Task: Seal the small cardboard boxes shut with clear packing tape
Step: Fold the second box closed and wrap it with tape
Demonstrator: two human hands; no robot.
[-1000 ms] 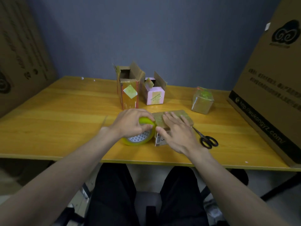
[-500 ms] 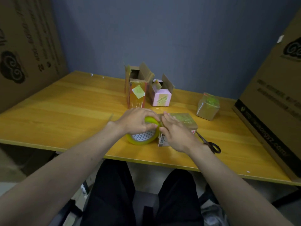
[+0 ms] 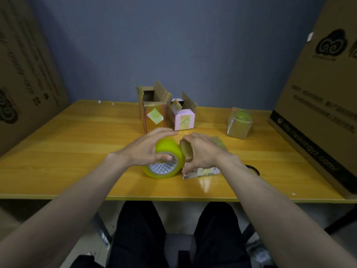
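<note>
My left hand (image 3: pixel 149 149) grips the yellow-green roll of clear packing tape (image 3: pixel 166 159), thumb inside the cardboard core, fingers (image 3: pixel 164 133) curved over the top of the roll. The roll stands tilted on the yellow wooden worktop (image 3: pixel 77 151), near the front edge, touching the left end of the flat small brown cardboard box (image 3: pixel 204 171).

My right hand (image 3: pixel 202 151) sits on that box, fingers curled over its left end flap, thumb down on the near side; it holds the box. Box lies flat on the worktop just right of the roll. I cannot tell where the tape end is stuck.

Black-handled scissors (image 3: pixel 253 169) lie just right of the box, mostly hidden behind my right forearm.

Further back, mid-worktop: tall open brown cardboard box with a pale sticker (image 3: pixel 152 113), flaps up, and touching its right side a small open pink-fronted cardboard box (image 3: pixel 183 118), flaps up too. Well apart to the right: a small closed cardboard cube with glossy tape over it (image 3: pixel 239 122).

Large printed cardboard sheet (image 3: pixel 23 74) leans at the left, large printed cardboard carton (image 3: pixel 318 93) at the right edge of the worktop. Blue-grey wall (image 3: pixel 173 45) behind.
</note>
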